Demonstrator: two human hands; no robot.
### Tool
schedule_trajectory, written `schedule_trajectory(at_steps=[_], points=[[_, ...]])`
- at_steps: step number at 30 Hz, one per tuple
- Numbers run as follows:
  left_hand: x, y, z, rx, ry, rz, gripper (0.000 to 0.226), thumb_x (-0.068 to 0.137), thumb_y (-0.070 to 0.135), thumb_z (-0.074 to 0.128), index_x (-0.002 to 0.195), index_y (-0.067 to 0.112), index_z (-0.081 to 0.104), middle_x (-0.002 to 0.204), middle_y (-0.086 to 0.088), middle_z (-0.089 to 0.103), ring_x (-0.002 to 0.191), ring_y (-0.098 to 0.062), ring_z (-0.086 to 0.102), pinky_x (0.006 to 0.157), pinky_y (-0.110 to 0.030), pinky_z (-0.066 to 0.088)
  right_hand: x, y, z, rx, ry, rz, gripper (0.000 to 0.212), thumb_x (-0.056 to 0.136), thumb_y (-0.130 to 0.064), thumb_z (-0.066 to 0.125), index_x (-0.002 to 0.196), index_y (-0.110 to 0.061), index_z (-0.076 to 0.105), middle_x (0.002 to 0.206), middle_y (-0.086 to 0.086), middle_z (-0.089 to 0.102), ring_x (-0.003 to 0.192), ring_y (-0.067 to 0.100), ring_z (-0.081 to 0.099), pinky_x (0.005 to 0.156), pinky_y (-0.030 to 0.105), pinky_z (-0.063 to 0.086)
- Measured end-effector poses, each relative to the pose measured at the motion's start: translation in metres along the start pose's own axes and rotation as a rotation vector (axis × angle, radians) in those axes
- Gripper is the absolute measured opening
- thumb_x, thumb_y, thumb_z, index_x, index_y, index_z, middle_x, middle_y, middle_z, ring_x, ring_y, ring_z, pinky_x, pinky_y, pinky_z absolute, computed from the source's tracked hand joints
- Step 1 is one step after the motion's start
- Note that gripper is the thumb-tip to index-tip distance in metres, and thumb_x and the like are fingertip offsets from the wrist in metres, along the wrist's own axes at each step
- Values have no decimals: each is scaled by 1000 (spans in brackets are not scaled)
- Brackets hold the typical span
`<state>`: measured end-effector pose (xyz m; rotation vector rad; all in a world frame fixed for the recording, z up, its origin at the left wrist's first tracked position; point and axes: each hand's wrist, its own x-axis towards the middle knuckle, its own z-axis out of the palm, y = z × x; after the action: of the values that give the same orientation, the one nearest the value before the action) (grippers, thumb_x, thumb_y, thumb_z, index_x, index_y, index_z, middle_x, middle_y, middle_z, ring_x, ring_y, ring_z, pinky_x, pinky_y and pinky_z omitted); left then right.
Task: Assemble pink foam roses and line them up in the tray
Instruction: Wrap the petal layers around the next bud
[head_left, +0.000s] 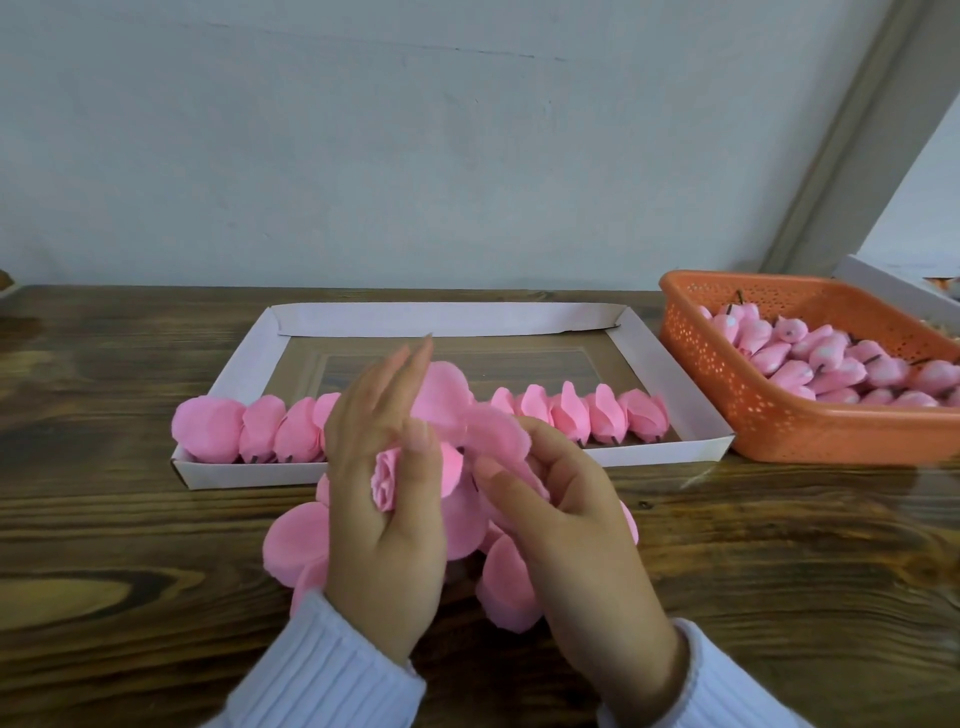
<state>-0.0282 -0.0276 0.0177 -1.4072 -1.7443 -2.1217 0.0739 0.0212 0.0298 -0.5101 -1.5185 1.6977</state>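
L hand (384, 545) pinches a rose bud (387, 480) btwn thumb & forefinger, other fingers straight, just near of the tray (441, 317). R hand (571, 535) pinches a petal (498, 431) right beside the bud. Under both hands, loose petals (296, 540) on the table (779, 571). Finished roses (571, 421) in a row along tray's near edge. Orange basket (727, 410) w/ spare buds (831, 364) at right.
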Motion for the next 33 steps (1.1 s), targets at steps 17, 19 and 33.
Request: schedule_trajectory(at_steps=[17,19,33], points=[[3,9,-2,-274,-88,-209,61,77,82,42,134,69,24,132,21,56,125,-6,53,103,-41,46,-3,-3,3,-56,-70,-54,41,82,10,66,106,-23,68,108,-14,72,105,-3,63,82,11,48],[3,11,-2,-271,-79,-221,61,77,83,41,133,72,19,130,25,56,124,-3,53,103,-43,47,-2,-3,2,-80,-88,-68,37,78,5,73,102,-23,70,105,-14,72,103,-4,63,82,9,46],[2,7,-2,-367,-178,-252,98,70,73,64,146,27,25,126,7,62,118,-20,60,98,-37,51,5,-5,-6,-140,-118,-199,29,71,-6,74,98,-14,69,96,-3,74,92,5,67,80,13,48]])
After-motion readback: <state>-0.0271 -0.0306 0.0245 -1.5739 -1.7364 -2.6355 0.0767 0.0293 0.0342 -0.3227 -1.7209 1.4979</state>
